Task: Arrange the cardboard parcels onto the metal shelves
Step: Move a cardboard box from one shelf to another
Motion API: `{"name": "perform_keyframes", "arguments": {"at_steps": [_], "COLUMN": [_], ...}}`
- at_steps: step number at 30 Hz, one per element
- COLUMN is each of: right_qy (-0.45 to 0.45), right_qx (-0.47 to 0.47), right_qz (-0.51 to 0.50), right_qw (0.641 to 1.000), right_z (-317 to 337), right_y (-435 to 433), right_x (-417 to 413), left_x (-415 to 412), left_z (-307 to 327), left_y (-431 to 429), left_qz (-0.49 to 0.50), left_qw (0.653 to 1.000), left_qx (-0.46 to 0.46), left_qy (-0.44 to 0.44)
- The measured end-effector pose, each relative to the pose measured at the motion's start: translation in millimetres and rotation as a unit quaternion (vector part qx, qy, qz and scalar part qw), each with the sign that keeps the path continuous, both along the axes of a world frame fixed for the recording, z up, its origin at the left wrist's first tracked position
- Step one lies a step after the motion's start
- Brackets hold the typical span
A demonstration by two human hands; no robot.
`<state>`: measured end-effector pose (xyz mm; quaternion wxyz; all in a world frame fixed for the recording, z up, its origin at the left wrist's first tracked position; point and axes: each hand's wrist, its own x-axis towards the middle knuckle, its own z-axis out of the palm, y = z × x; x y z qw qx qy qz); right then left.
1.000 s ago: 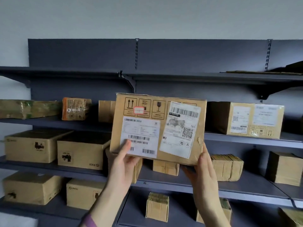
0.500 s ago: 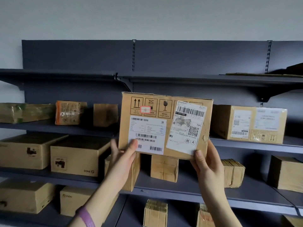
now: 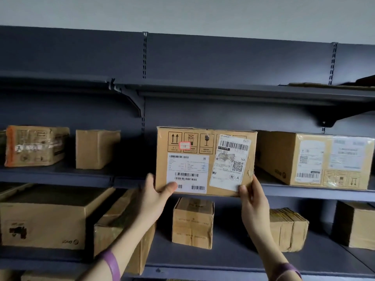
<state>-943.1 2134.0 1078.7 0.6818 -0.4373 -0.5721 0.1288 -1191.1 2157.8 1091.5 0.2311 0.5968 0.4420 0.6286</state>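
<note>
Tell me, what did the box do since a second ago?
The box went up and in toward the middle shelf; its bottom edge now lines up with the shelf's front. The left hand and right hand still hold its lower corners, thumbs on the front. The plain box and big labelled box on either side stayed put.

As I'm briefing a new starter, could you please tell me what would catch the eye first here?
The parcel with its white labels stands out at centre, gripped at its lower corners by the left hand and right hand at the shelf's front edge. Right of it stands another labelled box.
</note>
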Motion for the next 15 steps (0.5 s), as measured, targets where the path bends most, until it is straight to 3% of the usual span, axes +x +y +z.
{"name": "perform_keyframes", "arguments": {"at_steps": [4,6,9,12,15], "right_qy": [-0.088,-0.149,-0.242,-0.256,-0.247], "right_qx": [-0.064,-0.085,-0.054,-0.027,-0.004], "right_qz": [-0.074,-0.118,-0.267,-0.338,-0.366], "right_qw": [0.991,0.978,0.931,0.905,0.897], "right_z": [5.1,6.0,-2.2,-8.4,-12.4], "right_y": [42.2,58.1,75.0,87.5,92.8], "right_x": [8.3,11.0,12.7,14.8,15.7], "left_x": [7.6,11.4,14.9,21.4,25.0], "left_z": [-6.7,-5.7,-6.5,-7.3,-11.6], "left_y": [46.4,61.7,83.5,94.6,100.5], "left_qz": [0.043,0.101,0.282,0.331,0.337], "left_qw": [0.999,0.991,0.93,0.902,0.898], "left_qx": [-0.014,0.005,0.051,0.07,0.071], "left_qy": [0.03,0.091,0.23,0.268,0.275]}}
